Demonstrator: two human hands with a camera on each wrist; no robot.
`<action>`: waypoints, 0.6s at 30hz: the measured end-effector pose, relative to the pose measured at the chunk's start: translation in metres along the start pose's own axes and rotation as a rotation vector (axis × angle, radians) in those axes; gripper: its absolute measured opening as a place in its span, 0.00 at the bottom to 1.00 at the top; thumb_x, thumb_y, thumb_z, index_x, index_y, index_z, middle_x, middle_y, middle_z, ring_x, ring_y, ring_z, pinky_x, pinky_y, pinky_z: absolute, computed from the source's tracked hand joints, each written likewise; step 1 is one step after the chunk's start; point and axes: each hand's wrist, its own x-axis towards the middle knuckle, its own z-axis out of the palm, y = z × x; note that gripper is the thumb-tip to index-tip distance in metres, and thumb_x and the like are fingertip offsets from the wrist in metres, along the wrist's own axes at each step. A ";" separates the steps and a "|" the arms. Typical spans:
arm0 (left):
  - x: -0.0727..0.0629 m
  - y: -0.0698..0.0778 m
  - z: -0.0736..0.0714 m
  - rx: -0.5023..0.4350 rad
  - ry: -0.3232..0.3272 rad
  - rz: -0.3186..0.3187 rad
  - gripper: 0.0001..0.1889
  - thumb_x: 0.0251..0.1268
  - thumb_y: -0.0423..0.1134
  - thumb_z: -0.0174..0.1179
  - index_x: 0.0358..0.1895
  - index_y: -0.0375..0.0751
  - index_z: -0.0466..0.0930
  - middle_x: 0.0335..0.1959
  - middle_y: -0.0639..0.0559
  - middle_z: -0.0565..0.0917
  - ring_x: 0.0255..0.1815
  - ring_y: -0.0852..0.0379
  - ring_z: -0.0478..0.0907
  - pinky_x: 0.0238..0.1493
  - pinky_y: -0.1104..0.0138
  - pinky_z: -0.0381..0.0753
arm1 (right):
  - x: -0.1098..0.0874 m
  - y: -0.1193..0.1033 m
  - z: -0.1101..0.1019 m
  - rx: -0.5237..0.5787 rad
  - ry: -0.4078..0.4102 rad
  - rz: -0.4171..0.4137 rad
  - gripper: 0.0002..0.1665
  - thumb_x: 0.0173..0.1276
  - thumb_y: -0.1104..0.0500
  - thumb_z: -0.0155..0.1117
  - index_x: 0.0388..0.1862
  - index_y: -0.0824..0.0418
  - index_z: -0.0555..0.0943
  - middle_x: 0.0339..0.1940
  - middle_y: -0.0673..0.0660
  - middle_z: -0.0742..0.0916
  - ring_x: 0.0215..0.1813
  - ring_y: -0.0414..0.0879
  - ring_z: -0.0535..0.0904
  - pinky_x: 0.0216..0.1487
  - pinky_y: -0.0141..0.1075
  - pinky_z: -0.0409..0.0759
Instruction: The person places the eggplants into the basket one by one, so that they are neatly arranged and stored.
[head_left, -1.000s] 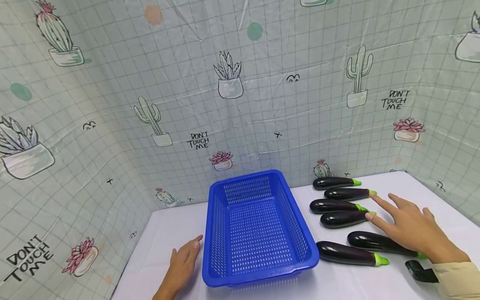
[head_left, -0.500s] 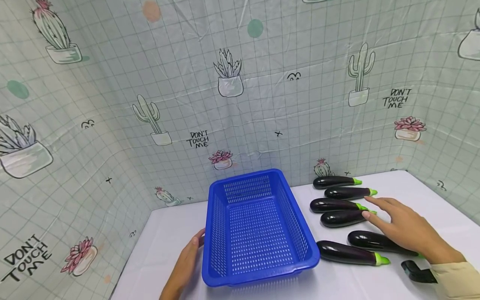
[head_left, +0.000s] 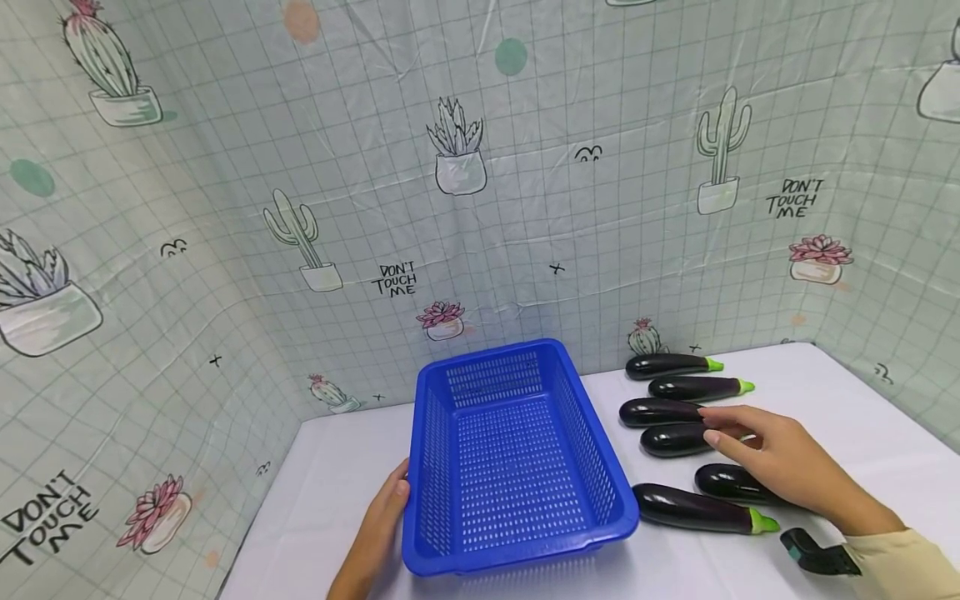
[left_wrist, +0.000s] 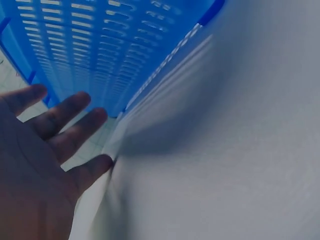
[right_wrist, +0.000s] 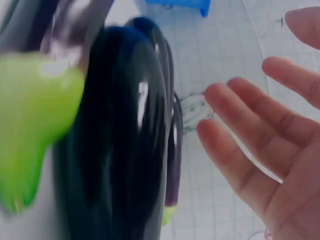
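Observation:
A blue perforated plastic basket (head_left: 517,475) stands on the white table with nothing inside. At its left side is my left hand (head_left: 375,529), fingers extended along the outer wall; whether they touch it is unclear. In the left wrist view those fingers (left_wrist: 75,137) are spread beside the wall. My right hand (head_left: 791,462) hovers over the eggplants, fingers loosely extended and holding nothing. Below its fingertips lie two dark eggplants (head_left: 660,412) (head_left: 675,440), their stem ends partly hidden. Another eggplant (head_left: 723,482) lies partly under the palm. One more eggplant (head_left: 690,507) lies closest to the basket.
Two further eggplants (head_left: 667,366) (head_left: 693,387) lie at the back near the patterned wall covering (head_left: 525,208). A black device (head_left: 813,554) juts out below the right sleeve (head_left: 900,562). White tablecloth (head_left: 345,450) extends left of the basket.
My right hand has moved left over the middle eggplants, its fingers drawing closer together. The left hand has come right, up against the basket's side.

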 end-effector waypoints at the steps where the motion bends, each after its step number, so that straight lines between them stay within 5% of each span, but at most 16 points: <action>1: 0.000 0.000 0.000 -0.012 -0.005 -0.004 0.26 0.83 0.42 0.36 0.75 0.30 0.59 0.73 0.35 0.67 0.76 0.38 0.57 0.72 0.64 0.54 | 0.000 -0.002 0.001 0.022 -0.014 0.005 0.22 0.72 0.52 0.65 0.60 0.61 0.82 0.52 0.57 0.87 0.43 0.31 0.81 0.40 0.33 0.83; 9: -0.001 0.001 0.002 -0.098 -0.073 -0.022 0.31 0.79 0.42 0.40 0.79 0.33 0.49 0.75 0.30 0.61 0.74 0.32 0.58 0.70 0.42 0.55 | 0.001 -0.011 0.013 0.146 -0.099 -0.052 0.19 0.72 0.59 0.65 0.59 0.63 0.82 0.49 0.56 0.88 0.44 0.32 0.82 0.39 0.32 0.83; 18: -0.003 0.002 0.004 -0.212 -0.085 -0.021 0.36 0.77 0.39 0.45 0.82 0.45 0.41 0.70 0.26 0.66 0.67 0.33 0.69 0.57 0.67 0.75 | 0.002 -0.025 0.022 0.185 -0.290 -0.033 0.23 0.73 0.54 0.64 0.62 0.63 0.80 0.50 0.55 0.87 0.46 0.34 0.82 0.43 0.33 0.83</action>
